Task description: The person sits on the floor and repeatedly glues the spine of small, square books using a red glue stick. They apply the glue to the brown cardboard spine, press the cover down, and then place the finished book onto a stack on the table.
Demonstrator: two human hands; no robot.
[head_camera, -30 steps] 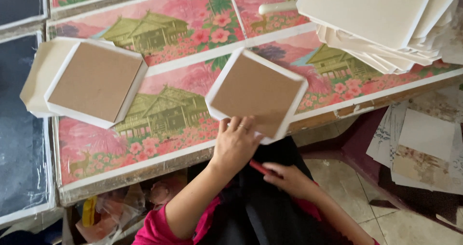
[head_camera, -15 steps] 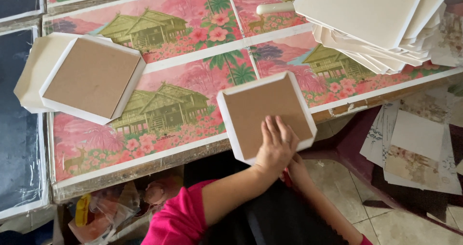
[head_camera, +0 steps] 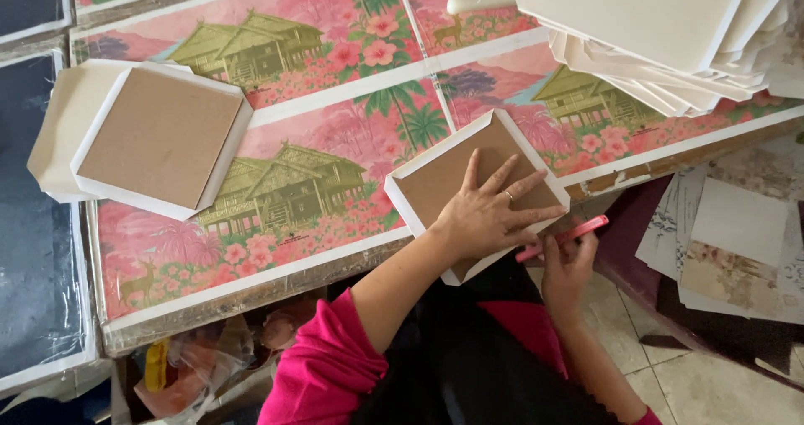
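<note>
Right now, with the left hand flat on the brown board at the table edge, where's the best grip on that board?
Probably the near corner of the brown board, which juts past the table edge, so fingers can pinch it from below and from the person's side. The left hand presses its middle flat; the right hand holds a pink tool by the right edge, so avoid that side.

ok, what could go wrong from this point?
The left hand presses the brown board on white paper, which overhangs the table edge; easing off could let it tip or slide. The right hand holds a pink tool close to the left fingertips, so a slip might nick them. The white sheet stack leans out, possibly sliding.
</note>
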